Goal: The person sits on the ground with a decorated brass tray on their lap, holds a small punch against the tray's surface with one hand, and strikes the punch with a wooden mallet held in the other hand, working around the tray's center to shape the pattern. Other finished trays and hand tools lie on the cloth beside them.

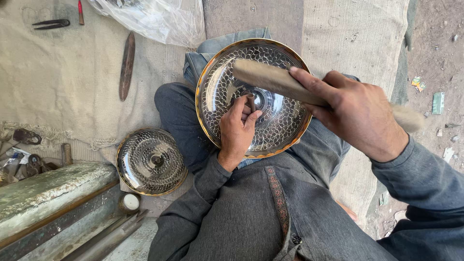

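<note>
A round metal plate (pixel 220 87) with an engraved scale pattern and a brass rim rests on my lap. My left hand (pixel 237 131) lies on the plate and grips a small dark engraving tool (pixel 251 102) whose tip touches the plate near its centre. My right hand (pixel 355 113) holds a long pale wooden stick (pixel 270 79) raised over the plate, its thick end above the tool.
A smaller engraved metal lid (pixel 151 162) lies on the cloth at my left knee. A dark wooden tool (pixel 127 65), black pliers (pixel 50 23) and a clear plastic bag (pixel 159 19) lie on the burlap beyond. A worn stone block (pixel 48 193) stands lower left.
</note>
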The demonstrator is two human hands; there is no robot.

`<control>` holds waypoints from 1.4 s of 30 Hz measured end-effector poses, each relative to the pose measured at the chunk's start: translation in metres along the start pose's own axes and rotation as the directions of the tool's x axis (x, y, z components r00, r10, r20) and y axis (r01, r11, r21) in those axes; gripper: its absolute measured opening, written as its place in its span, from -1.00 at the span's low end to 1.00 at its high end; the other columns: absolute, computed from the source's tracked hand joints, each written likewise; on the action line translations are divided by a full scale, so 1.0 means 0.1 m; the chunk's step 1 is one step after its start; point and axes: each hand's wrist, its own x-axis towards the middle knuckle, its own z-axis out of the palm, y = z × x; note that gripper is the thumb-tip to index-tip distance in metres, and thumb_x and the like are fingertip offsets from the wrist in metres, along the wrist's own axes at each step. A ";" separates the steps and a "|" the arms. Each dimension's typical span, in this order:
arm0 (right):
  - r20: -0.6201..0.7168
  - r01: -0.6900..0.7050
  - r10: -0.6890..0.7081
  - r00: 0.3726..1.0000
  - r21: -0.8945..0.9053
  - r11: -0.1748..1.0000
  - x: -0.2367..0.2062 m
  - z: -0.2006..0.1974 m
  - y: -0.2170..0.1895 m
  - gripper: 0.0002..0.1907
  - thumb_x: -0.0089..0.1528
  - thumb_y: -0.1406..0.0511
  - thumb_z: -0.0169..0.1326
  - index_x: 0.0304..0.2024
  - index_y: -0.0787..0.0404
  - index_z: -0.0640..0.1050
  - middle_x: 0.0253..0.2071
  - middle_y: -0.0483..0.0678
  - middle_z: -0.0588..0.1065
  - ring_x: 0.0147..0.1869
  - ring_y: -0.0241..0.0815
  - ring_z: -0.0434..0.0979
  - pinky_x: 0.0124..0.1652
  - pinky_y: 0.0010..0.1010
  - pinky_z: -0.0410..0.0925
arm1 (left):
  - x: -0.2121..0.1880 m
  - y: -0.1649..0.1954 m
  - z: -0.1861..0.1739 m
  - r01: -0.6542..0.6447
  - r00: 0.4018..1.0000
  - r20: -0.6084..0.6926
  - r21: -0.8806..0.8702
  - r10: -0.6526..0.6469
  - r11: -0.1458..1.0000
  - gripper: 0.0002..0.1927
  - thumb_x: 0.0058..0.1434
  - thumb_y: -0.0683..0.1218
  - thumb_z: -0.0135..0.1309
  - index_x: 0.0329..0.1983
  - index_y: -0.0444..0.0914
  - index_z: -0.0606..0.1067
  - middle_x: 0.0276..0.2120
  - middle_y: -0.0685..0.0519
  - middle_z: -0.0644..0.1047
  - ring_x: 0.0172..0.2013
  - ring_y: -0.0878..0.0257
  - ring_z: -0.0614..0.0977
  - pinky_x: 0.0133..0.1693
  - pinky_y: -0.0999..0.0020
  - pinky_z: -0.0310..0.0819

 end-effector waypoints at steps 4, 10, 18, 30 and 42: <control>0.046 0.099 -0.091 0.995 -0.239 0.966 0.10 -0.09 -0.10 -0.42 0.28 0.04 0.15 0.36 -0.20 0.43 -0.47 -0.10 0.47 -0.58 -0.33 0.41 -0.61 -0.46 0.39 | -0.09 -0.01 0.04 0.054 0.997 -0.059 0.000 -0.054 0.999 -0.67 0.29 -0.17 0.22 0.06 -0.30 0.41 -0.39 0.04 0.63 -0.40 0.27 0.72 -0.37 0.40 0.63; 0.019 0.037 -0.033 0.999 -0.248 0.968 0.03 -0.17 -0.16 -0.45 0.28 0.05 0.16 0.33 -0.19 0.46 -0.45 -0.12 0.47 -0.55 -0.32 0.41 -0.56 -0.45 0.40 | -0.09 -0.03 0.02 0.015 0.998 -0.058 -0.008 -0.016 1.000 -0.69 0.29 -0.18 0.22 0.04 -0.27 0.42 -0.35 0.05 0.64 -0.36 0.27 0.73 -0.35 0.41 0.66; -0.010 -0.285 0.298 0.955 0.255 0.924 -0.45 0.10 -0.12 -0.29 0.19 0.19 0.26 0.41 -0.08 0.41 -0.36 -0.05 0.46 -0.44 -0.18 0.49 -0.36 -0.27 0.43 | 0.22 -0.06 -0.13 -0.058 0.963 0.258 -0.080 0.077 0.995 -0.54 0.20 -0.19 0.25 0.19 -0.22 0.50 -0.32 0.00 0.67 -0.35 0.29 0.72 -0.34 0.44 0.66; -0.123 -0.385 0.649 0.751 0.717 0.582 -1.41 1.48 -0.43 -0.15 0.15 0.35 0.30 0.46 0.24 0.26 0.05 0.16 0.58 0.01 -0.10 0.66 0.03 -0.30 0.51 | 0.70 0.17 -0.26 -0.272 0.657 0.693 -0.151 0.298 0.950 -0.56 0.11 -0.24 0.26 0.10 -0.15 0.58 -0.10 -0.02 0.68 -0.20 0.19 0.76 -0.13 0.29 0.62; -0.435 -0.162 0.542 0.719 0.653 0.740 -1.68 2.06 -0.57 -0.27 0.30 0.44 0.20 0.50 0.20 0.25 0.12 0.23 0.51 0.01 0.01 0.61 -0.02 -0.29 0.50 | 0.83 0.26 -0.21 -0.333 0.427 0.850 -0.170 0.309 0.928 -0.60 0.05 -0.21 0.28 -0.01 -0.11 0.64 -0.18 0.02 0.70 -0.24 0.18 0.73 -0.12 0.21 0.58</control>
